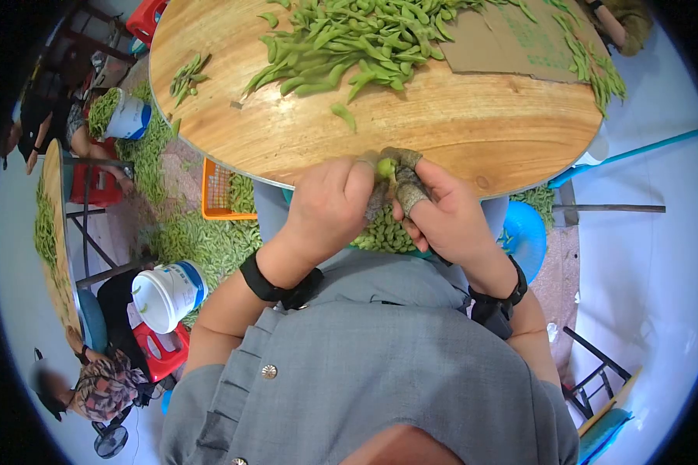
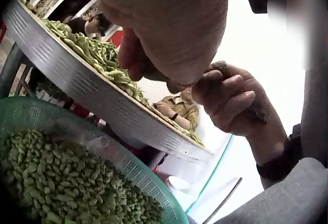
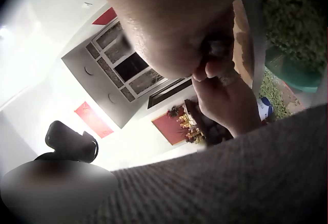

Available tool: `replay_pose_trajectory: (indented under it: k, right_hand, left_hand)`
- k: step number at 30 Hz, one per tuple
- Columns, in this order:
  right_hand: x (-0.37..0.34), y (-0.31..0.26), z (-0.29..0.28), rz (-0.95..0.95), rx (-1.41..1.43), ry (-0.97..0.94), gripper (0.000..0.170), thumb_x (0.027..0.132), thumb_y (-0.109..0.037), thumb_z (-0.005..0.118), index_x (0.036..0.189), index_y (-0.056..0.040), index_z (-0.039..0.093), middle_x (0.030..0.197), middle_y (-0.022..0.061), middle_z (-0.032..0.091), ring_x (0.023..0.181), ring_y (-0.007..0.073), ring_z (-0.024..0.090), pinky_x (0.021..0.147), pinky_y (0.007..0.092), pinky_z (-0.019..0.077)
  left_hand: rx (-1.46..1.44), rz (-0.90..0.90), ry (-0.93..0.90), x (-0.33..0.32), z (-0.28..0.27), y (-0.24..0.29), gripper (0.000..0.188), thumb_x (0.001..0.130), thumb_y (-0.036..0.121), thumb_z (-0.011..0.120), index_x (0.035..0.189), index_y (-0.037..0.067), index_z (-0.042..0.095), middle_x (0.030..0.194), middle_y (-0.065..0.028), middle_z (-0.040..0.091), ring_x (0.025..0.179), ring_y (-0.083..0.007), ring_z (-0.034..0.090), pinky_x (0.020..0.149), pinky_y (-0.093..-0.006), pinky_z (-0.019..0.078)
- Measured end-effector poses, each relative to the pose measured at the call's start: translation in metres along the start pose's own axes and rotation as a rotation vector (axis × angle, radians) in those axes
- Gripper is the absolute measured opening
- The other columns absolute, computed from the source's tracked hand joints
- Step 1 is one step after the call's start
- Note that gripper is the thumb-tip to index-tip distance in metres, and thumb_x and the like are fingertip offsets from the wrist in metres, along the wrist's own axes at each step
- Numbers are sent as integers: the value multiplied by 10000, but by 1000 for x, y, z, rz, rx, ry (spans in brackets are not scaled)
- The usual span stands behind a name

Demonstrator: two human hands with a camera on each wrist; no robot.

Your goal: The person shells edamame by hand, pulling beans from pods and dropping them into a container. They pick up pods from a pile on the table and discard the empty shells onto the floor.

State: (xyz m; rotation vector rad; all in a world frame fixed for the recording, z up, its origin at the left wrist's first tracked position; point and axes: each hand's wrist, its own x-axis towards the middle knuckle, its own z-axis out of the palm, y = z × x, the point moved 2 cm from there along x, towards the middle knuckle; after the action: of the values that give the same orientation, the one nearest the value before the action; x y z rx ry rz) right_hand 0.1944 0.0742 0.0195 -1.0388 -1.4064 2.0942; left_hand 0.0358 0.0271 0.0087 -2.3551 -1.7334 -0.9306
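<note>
Both hands meet in front of the chest at the table's near edge. Between their fingertips is a small green soybean pod (image 1: 386, 167), pinched from both sides. My left hand (image 1: 326, 194) has curled fingers and comes in from the left. From the other side my right hand (image 1: 451, 211) grips the pod, grey-brown wraps covering its thumb and a finger. Under the hands, shelled green beans (image 2: 66, 178) fill a green mesh basket (image 2: 25, 109). A big heap of unshelled pods (image 1: 357, 39) lies on the round wooden table (image 1: 271, 139).
Flattened cardboard (image 1: 512, 46) lies on the table with more pods. An orange crate (image 1: 213, 194) and a white bucket (image 1: 159, 298) stand on the pod-strewn floor to the left. A blue basin (image 1: 526, 240) is at right. Other people sit at the tables.
</note>
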Motion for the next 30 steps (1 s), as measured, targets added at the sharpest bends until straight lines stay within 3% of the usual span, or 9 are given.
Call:
replay_pose_trajectory:
  k: [6,8,9,11,14,20,22,26,30]
  right_hand:
    - [0,11,-5,-41,56,-19,445,845,9,429,1275,-65,514,770,1,567,497,33,456,411,183,369]
    - [1,15,-6,-66,-1,-18,476,849,27,391,1305,-64,496,784,12,566,491,40,440,411,185,367]
    - [1,18,-8,-56,2,-9,452,868,9,412,1306,-64,497,773,11,566,485,37,434,406,185,359]
    - [1,19,-12,-41,7,2,429,886,-8,433,1306,-64,497,763,9,566,479,34,428,401,185,351]
    - [0,20,-20,67,271,-149,422,858,-26,442,1271,-60,524,737,-8,567,478,28,445,411,189,356]
    - [7,23,-17,19,-91,-51,286,818,-60,567,1102,-49,599,764,26,619,510,72,488,450,239,401]
    - [17,33,-13,-351,-417,107,219,777,-113,652,974,-26,612,772,81,637,547,154,522,527,303,451]
    - [10,30,-7,-289,-645,100,227,762,-167,680,917,-16,610,767,140,624,620,266,579,611,367,483]
    - [13,17,2,-564,-1024,19,273,760,-213,716,957,-39,643,798,164,609,730,332,599,633,370,479]
  left_hand:
    - [-593,-204,-125,-4,4,-8,180,877,111,550,1009,-9,578,830,-126,591,698,-244,587,606,-308,470]
    - [-1202,-764,-262,-13,11,-12,241,954,180,505,1090,-9,565,910,-77,619,746,-162,581,650,-288,471]
    - [-1202,-765,-264,-14,12,-14,241,954,180,505,1090,-9,565,910,-77,619,746,-162,581,650,-288,471]
    - [-1875,-898,-304,-19,17,-16,264,967,209,505,1125,9,574,883,-25,615,731,-106,565,644,-266,467]
    - [-1902,-893,-460,-20,3,-13,233,954,189,531,1115,30,588,850,-24,618,733,-110,575,638,-242,460]
    - [-1147,-718,-439,-29,3,-10,189,901,97,550,1056,-3,592,798,-54,607,740,-146,585,662,-301,482]
    - [-1023,-527,-396,-27,2,-12,191,839,69,558,1009,-11,593,769,-117,598,708,-250,603,660,-355,477]
    - [-534,-328,-353,-30,-22,-20,178,798,38,568,969,3,603,854,-196,602,783,-397,573,668,-399,468]
    - [-160,-409,32,-61,-50,-55,200,817,62,620,1011,18,616,914,-173,617,823,-356,600,707,-399,488]
